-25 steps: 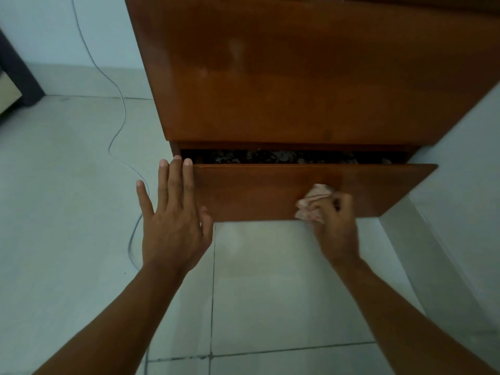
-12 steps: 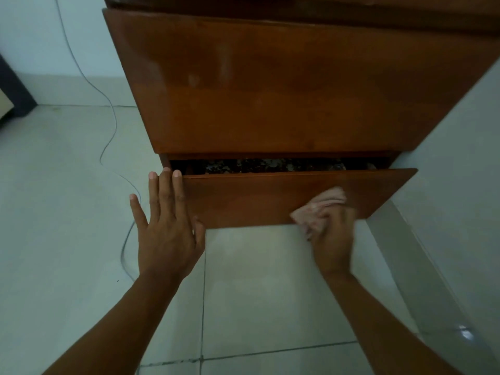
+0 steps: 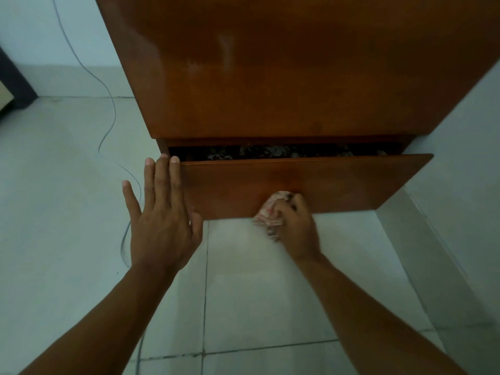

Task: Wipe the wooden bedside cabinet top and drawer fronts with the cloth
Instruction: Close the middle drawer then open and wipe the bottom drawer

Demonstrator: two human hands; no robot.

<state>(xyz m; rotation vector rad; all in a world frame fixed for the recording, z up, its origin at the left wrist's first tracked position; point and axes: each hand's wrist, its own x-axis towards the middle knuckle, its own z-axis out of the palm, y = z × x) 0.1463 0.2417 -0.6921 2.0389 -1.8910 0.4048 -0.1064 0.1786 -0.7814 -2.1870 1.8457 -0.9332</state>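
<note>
Against the wall, on tile: wooden cabinet [image 3: 297,77] fills the upper view, with its tall upper front shut.
Floor: pale tiles [image 3: 257,280] with dark grout lines, under both forearms.
Lower drawer: pulled out a little; something dark and speckled shows in the gap behind its front [image 3: 338,182].
Left arm: reaches in from bottom left, forearm straight.
Left hand [image 3: 162,226]: flat and spread, fingers straight, holding nothing. Fingertips lie at the drawer front's top left corner, thumb by its lower left corner.
Right arm: comes in from bottom right, angled toward the drawer's lower edge.
Right hand [image 3: 297,226]: fingers curled round the cloth, back of hand to camera.
Cloth [image 3: 270,212]: pinkish, bunched, pressed on the drawer front's lower edge near the middle, part hanging below.
Cable [image 3: 108,125]: thin, grey, trailing over the floor left of the cabinet.
</note>
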